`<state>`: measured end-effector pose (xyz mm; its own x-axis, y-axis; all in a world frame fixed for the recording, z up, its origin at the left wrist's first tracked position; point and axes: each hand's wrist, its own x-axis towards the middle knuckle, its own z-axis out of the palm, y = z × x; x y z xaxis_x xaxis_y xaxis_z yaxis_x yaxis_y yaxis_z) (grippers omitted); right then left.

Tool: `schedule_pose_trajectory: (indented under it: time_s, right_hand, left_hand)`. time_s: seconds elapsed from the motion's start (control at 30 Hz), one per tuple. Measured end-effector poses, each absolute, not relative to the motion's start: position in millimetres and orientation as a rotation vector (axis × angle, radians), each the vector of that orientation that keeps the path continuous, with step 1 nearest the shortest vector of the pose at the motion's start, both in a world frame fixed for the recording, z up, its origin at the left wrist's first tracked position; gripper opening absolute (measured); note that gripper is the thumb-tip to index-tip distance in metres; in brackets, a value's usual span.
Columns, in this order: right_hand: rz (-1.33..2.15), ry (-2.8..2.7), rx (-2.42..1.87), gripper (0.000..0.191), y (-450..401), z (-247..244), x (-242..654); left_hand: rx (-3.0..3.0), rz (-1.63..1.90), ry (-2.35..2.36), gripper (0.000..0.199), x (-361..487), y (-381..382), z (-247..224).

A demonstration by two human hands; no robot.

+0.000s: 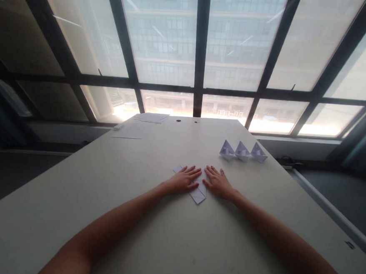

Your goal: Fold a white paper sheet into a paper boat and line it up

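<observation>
left hand (184, 180): flat, fingers spread, on folded paper (199, 192) | right hand (218, 183): flat, fingers spread, at its edge | 3 paper boats (243, 152): right

An office or meeting room, it seems; which of the two cannot be told. A long plain white surface (117, 228) runs away toward 12 o'clock, with two round holes (178, 121) like cable ports at its far end. Tall dark-framed windows (165, 35) fill the view from 10 to 2 o'clock, reflecting strip lights, a many-storeyed building (234, 32) beyond them. Curtains (362, 128) hang at 2 and 10 o'clock.
</observation>
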<state>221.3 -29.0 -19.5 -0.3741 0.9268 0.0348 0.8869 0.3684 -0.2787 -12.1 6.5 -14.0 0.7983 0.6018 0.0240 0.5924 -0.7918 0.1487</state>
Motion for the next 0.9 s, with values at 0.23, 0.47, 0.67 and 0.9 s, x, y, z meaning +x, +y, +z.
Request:
schedule_pose_trajectory:
  time_s: [0.23, 0.47, 0.67, 0.9]
  right_hand:
    - [0.322, -2.401, -1.697, 0.069, -28.2, -20.9, 221.7]
    - [0.324, -2.477, -1.569, 0.063, -30.3, -17.0, 223.0]
    - [0.318, -2.503, -1.526, 0.065, -30.4, -17.4, 223.3]
    - [0.295, -2.441, -1.643, 0.067, -29.7, -19.9, 221.4]
  left_hand:
    - [2.830, 0.148, 0.907, 0.066, -13.7, 8.0, -15.9]
    - [2.829, 0.173, 0.897, 0.067, -13.7, 7.3, -15.1]
    - [2.834, 0.168, 0.897, 0.068, -13.5, 8.5, -16.7]
    - [2.832, 0.185, 0.907, 0.066, -14.0, 9.3, -18.0]
